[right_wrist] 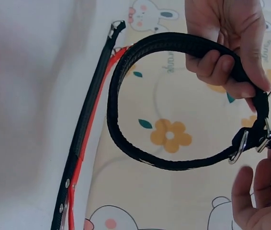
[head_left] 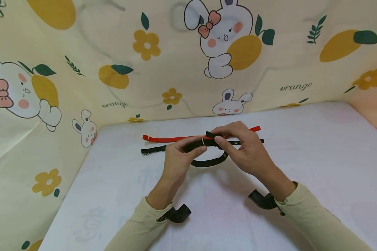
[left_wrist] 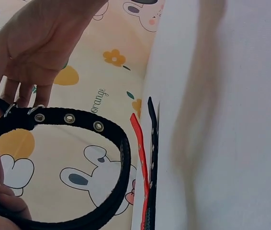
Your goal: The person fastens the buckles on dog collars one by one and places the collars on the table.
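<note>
A black collar (head_left: 208, 163) is bent into a loop, held up above the white table. My left hand (head_left: 179, 155) grips the band near its metal buckle, fingers curled around it, as the right wrist view shows. My right hand (head_left: 246, 150) pinches the strap end at the buckle between thumb and finger. In the left wrist view, metal-rimmed holes (left_wrist: 69, 118) run along the collar. A metal ring (right_wrist: 239, 147) hangs beside the buckle (right_wrist: 265, 139) in the right wrist view. The pinched strap tip is partly hidden by fingers.
Behind the hands, a red collar (head_left: 166, 140) and another black collar (head_left: 154, 150) lie stretched out, side by side on the white table (head_left: 213, 216). A cloth printed with rabbits and oranges (head_left: 182, 69) rises beyond the far edge.
</note>
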{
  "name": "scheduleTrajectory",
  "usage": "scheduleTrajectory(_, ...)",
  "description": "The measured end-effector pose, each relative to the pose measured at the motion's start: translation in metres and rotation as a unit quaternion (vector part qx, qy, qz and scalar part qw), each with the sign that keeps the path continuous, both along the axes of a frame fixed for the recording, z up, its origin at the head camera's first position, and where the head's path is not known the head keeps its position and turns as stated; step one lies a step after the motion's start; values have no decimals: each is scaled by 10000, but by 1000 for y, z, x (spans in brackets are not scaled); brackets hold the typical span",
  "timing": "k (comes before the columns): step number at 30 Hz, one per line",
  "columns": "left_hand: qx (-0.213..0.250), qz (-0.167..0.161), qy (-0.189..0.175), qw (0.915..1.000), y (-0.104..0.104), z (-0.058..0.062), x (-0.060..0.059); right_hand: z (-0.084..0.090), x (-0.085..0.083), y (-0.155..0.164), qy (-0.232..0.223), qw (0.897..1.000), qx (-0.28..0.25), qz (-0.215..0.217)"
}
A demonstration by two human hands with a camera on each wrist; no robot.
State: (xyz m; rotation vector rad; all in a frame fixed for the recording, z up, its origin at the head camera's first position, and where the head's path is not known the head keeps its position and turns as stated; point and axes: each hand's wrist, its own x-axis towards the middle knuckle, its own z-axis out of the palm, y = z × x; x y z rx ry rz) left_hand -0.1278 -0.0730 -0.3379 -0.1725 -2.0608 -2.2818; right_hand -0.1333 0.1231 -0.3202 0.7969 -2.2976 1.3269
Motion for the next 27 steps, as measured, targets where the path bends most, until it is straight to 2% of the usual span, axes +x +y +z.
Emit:
scheduleTrajectory(5,90,0,31,10000,-1,-1,1,0,1,-1,137,9998,107,104)
scheduleTrajectory(11,147,64,13,9999,0,-3,2,-3,3,0,280,9991,301,-65)
scheduleTrajectory(16,197,49,85,9998,0,-2,2,-3,2,0,205,9991,362,-16)
scheduleTrajectory(19,16,-91,75,9999,-1,-1,2,-4,0,1,173,9990,398,46)
scheduleTrajectory(23,-503,-329,36,9982,-2,0,3,-2,-1,0,77,9990,426,70)
scheduleTrajectory(27,-770,-379,67,9963,-2,0,4,0,0,0,-4,9989,456,84)
